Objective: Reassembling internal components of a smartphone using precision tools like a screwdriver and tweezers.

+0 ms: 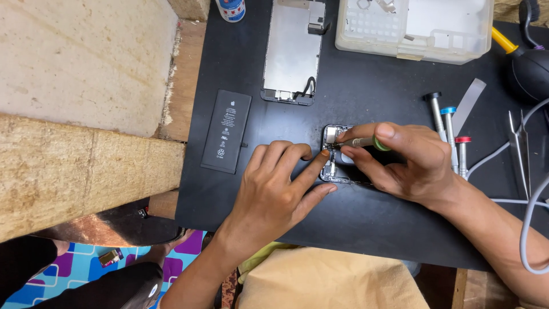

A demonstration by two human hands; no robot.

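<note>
My left hand lies flat on the black mat, its index finger pressing on the opened phone body. My right hand covers most of that phone body and pinches a small green-capped screwdriver, whose tip points left into the phone's top end. Left of the hands a black flat battery lies on the mat. Farther back, face down, lies the detached screen panel with its flex cables.
Three screwdrivers with black, blue and red caps, a grey pry strip, tweezers, grey cables and a black air blower lie at right. A white parts tray stands at the back. Wooden beams flank the left.
</note>
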